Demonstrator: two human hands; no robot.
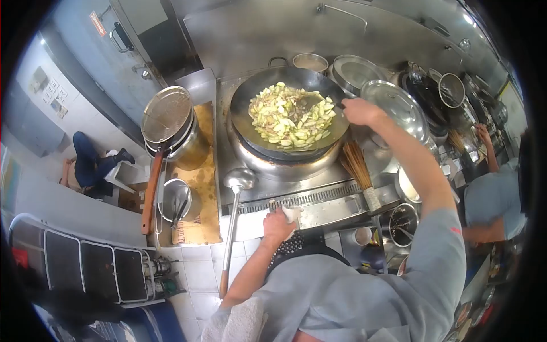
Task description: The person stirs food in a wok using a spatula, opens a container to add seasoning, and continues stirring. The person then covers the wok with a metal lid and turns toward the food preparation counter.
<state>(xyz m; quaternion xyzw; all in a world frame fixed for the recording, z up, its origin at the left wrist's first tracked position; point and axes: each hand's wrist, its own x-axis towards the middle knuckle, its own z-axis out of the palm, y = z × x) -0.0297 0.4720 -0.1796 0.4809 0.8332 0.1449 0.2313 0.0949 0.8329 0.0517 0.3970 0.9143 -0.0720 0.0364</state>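
A large black wok (245, 108) sits on the round metal burner ring (307, 165), filled with pale green sliced vegetables (302, 134) and thin brownish pieces. At the wok's right rim, my right hand (360, 111) is closed on the dark handle of a cooking utensil (341, 106). The utensil's working end is buried in the food, and I cannot make out its shape. My left hand (277, 224) is curled at the stove's front edge, against a crumpled white cloth (292, 214). A long-handled ladle (240, 179) leans on the stove left of that hand, its bowl up.
A strainer (167, 114) rests over a metal pot (194, 151) on the left, with a small steel container (176, 199) in front. To the right lie a bamboo brush (359, 171), lids (396, 108) and a pot (403, 225). Another person (493, 196) stands at far right.
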